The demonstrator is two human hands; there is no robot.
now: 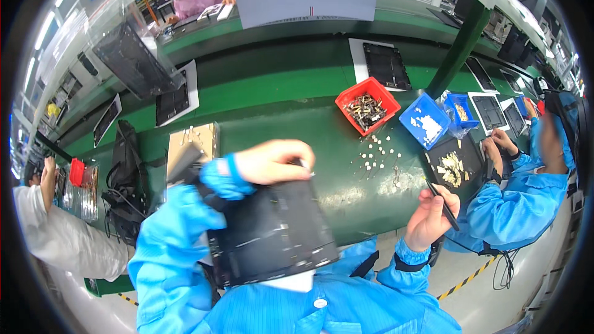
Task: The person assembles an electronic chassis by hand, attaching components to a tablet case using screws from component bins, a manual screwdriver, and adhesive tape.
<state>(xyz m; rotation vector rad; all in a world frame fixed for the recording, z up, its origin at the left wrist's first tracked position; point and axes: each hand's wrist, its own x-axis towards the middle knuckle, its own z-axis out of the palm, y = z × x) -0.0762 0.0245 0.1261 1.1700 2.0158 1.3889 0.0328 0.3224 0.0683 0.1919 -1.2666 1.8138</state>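
Note:
A flat black panel [272,229], like a device housing with small parts along its edges, lies in front of my body. My left hand [275,162] is closed at its far edge, with the thumb on the near face and the fingers curled over. A small pale bit shows by the fingertips; I cannot tell whether it is separate. To the right, my right hand [431,213] grips a slim black pointed tool [443,205] that looks like tweezers. Its tip points up and left, near loose small white round pieces [378,153] on the green table [291,117].
A red bin [369,106] of small parts and a blue bin [426,120] of white pieces stand far right. Beside them is a black tray [473,159] with yellowish pieces. A cardboard box [193,141] and black bag [127,179] sit left. A co-worker [513,204] is close on the right.

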